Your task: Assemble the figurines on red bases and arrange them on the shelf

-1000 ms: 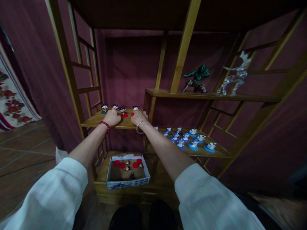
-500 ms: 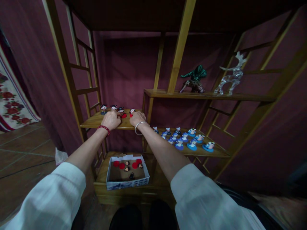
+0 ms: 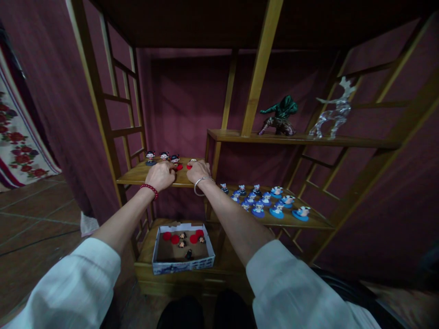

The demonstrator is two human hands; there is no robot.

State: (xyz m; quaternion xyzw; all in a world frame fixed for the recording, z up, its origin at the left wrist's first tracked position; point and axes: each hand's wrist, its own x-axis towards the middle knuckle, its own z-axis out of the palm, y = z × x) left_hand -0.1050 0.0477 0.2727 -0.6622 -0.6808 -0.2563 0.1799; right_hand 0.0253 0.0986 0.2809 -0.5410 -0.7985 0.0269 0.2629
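On the upper left shelf (image 3: 132, 176), my left hand (image 3: 161, 174) is curled with its fingertips at the red base of a black-haired figurine (image 3: 175, 158). Beside it my right hand (image 3: 198, 171) is closed around another figurine, of which only a bit of the red base (image 3: 189, 167) and the top show. My fingers cover the rest. Two similar figurines, one on a dark base (image 3: 150, 157) and one next to it (image 3: 164, 156), stand upright farther left. Below, a shallow open cardboard box (image 3: 183, 265) holds several more dark-haired figurines (image 3: 182, 244) and red discs (image 3: 175, 239).
The lower right shelf (image 3: 318, 222) carries several blue and white figurines (image 3: 277, 210) in rows. Above it, a green-and-brown crouching statue (image 3: 281, 114) and a clear deer statue (image 3: 332, 112) stand on another shelf. A wooden post (image 3: 260, 68) rises in the middle.
My right hand has turned over its figurine, whose face showed before and is now mostly covered. My left hand stays by the third figurine. The view has shifted slightly.
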